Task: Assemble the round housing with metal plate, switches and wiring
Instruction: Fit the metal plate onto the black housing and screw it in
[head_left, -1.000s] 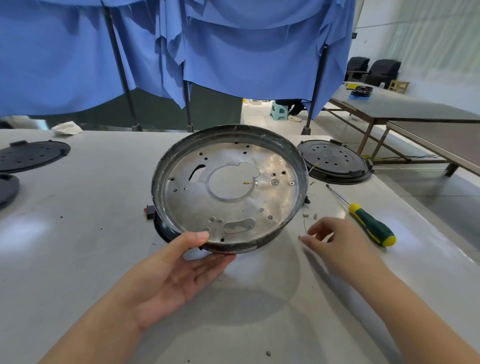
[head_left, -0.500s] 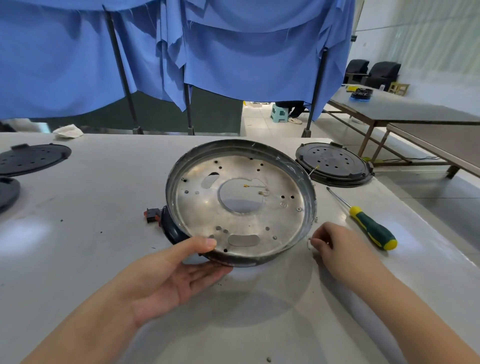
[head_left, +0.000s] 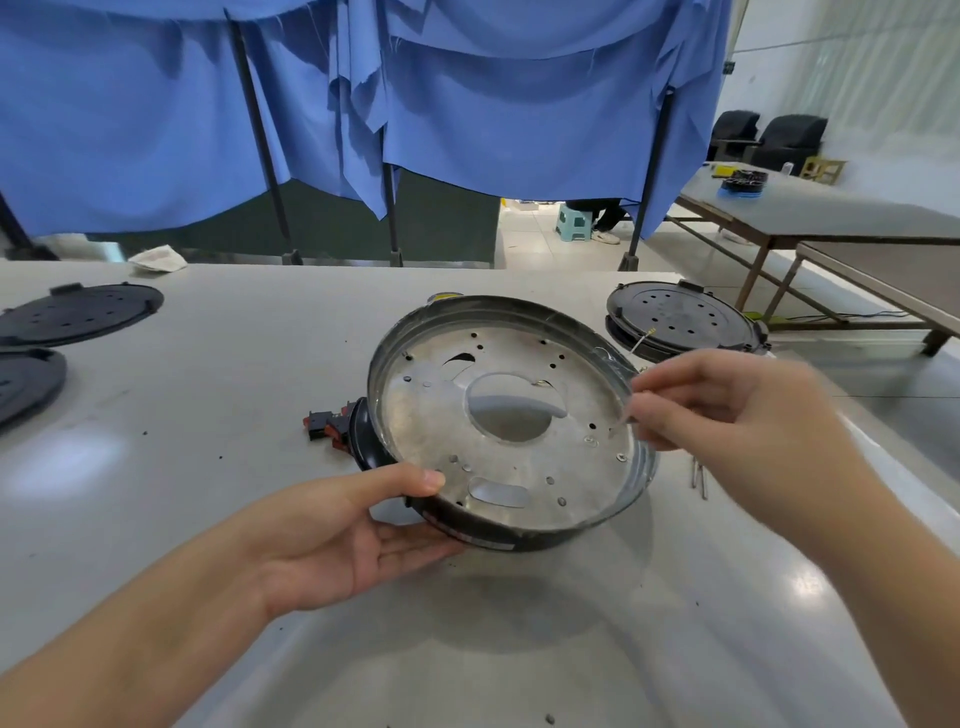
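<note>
left hand (head_left: 332, 540) grips tilted round housing (head_left: 511, 421); right hand (head_left: 727, 410) pinches small screw.

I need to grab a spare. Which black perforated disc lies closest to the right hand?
The black perforated disc beyond the right hand; the other lies far left.

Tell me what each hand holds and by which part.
The left hand grips the round housing at its near rim, thumb on top. The right hand pinches something small at its fingertips over the metal plate; it is too blurred to identify.
</note>
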